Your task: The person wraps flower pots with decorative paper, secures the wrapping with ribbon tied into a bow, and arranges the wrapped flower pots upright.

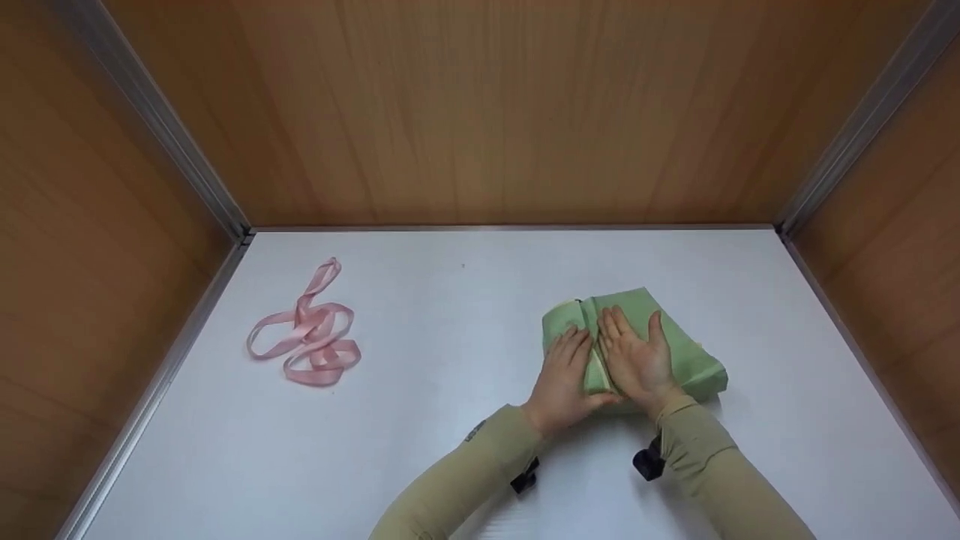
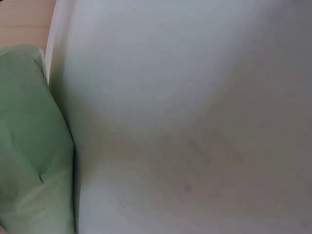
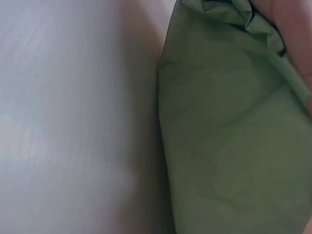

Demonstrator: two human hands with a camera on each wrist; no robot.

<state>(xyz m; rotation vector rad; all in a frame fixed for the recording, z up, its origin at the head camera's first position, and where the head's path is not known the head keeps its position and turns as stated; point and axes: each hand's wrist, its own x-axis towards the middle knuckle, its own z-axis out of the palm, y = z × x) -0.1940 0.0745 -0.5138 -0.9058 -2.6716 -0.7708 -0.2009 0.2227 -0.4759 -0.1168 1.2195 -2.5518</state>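
Observation:
A flat package in green wrapping paper (image 1: 686,352) lies on the white table, right of centre, with a folded seam running along its top. On the left side of that seam my left hand (image 1: 561,384) rests with straight fingers. My right hand (image 1: 636,360) lies on the other side, fingers extended and thumb spread away. The green paper (image 2: 34,136) fills the left edge of the left wrist view. From the right wrist, the package's side (image 3: 234,122) shows creased folds at the top, and part of the right hand (image 3: 295,34) appears at the upper right.
A loosely looped pink ribbon (image 1: 311,326) lies on the left part of the white table (image 1: 435,337). Wooden panels (image 1: 510,112) with metal edging enclose the table at the back and sides. Small black devices (image 1: 649,461) hang under both wrists.

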